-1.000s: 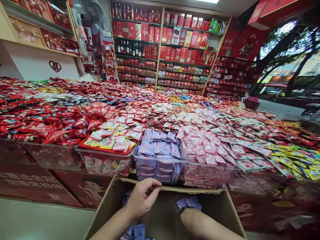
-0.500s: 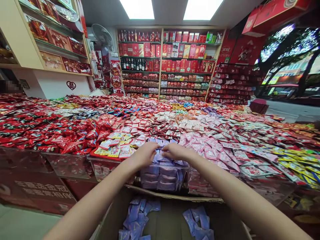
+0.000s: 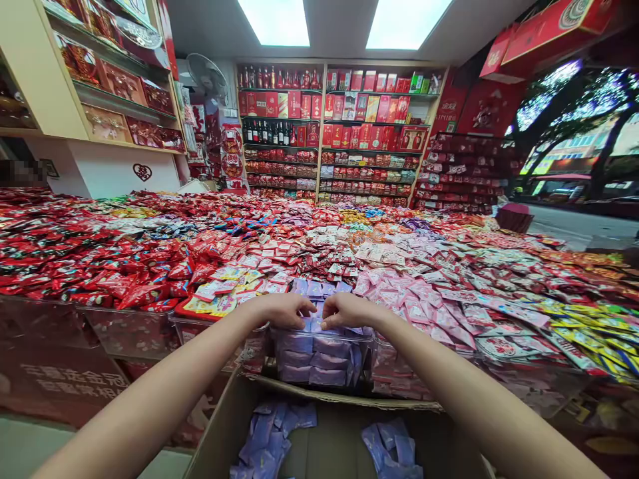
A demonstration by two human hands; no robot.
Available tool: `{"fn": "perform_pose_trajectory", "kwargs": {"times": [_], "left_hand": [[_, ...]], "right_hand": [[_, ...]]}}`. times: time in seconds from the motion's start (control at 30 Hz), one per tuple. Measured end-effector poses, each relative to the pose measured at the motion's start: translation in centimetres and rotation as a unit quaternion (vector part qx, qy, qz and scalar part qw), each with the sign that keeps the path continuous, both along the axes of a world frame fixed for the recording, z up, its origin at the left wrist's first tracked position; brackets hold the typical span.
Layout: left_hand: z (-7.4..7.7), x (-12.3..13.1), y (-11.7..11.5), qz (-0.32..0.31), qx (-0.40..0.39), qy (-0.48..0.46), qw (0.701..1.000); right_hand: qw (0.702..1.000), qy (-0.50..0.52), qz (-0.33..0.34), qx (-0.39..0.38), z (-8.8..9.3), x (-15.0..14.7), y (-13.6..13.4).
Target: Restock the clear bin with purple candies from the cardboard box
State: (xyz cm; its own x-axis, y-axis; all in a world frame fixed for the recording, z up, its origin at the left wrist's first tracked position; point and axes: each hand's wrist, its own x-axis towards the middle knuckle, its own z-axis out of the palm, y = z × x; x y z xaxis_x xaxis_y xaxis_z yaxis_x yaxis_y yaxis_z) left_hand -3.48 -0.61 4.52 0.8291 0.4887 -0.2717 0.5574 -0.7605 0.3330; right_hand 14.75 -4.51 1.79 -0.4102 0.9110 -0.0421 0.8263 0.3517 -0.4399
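My left hand (image 3: 288,310) reaches over a clear plastic bin (image 3: 294,338) of purple packets, its fingers bent and its thumb apart from them. Facing it, my right hand (image 3: 345,311) hovers at the same packets with curved fingers and a gap at the thumb. Between the two hands lie purple candy packets (image 3: 315,323) on top of the neat stack; I see none gripped, and whether the fingertips touch them is unclear. Below my arms stands an open cardboard box (image 3: 319,446) with loose purple packets (image 3: 267,439) on the left and more purple packets (image 3: 392,449) on the right.
Pink packets (image 3: 414,303) fill the bin to the right, and yellow-and-white packets (image 3: 224,293) the one to the left. Red packets (image 3: 144,279) heap farther left. Behind the display rise shelves (image 3: 322,133) of bottles and red boxes. The cardboard flap's edge (image 3: 344,398) borders the bins.
Both hands have come slightly lower and nearer to me over the purple packets. My left hand has shifted a little left, its fingers more parted from the thumb. The camera view has tilted slightly.
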Motion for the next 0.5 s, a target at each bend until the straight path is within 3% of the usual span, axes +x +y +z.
{"fn": "perform_pose_trajectory", "kwargs": {"times": [0.3, 0.5], "left_hand": [[-0.21, 0.79, 0.14, -0.004, -0.020, 0.016, 1.000], [-0.34, 0.73, 0.05, -0.006, -0.013, 0.010, 1.000]], "right_hand": [[0.999, 0.023, 0.007, -0.029, 0.00, 0.35, -0.52], [0.999, 0.045, -0.003, -0.008, -0.16, 0.02, -0.77]]}}
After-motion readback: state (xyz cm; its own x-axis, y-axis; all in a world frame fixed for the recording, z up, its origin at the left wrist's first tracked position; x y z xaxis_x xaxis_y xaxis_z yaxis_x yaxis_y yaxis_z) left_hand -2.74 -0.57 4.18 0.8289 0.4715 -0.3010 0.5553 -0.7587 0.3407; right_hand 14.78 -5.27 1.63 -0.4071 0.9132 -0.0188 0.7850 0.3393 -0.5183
